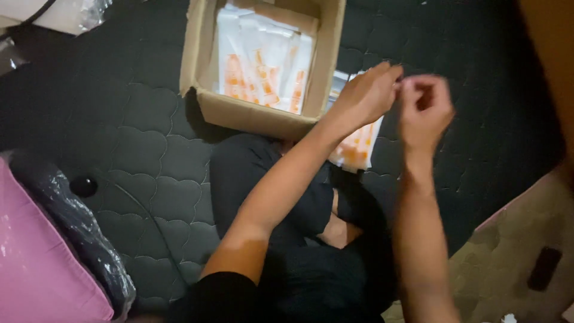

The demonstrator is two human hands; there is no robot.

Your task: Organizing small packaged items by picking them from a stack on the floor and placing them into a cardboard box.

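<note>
My left hand (366,94) and my right hand (426,107) are raised side by side over the dark quilted mat (137,137), fingertips pinched close together. Between them hangs a clear plastic packet with orange print (357,146), which drops below my left hand toward my lap. Both hands appear to pinch its top edge, though blur hides the exact grip. An open cardboard box (260,113) lies just left of my left hand, filled with several similar white and orange packets (263,66).
A pink cushion-like thing (36,263) in clear wrap and a dark plastic bag (78,227) lie at lower left. A patterned floor (520,251) with a dark object (544,269) shows at lower right. My crossed legs in black (281,197) fill the middle.
</note>
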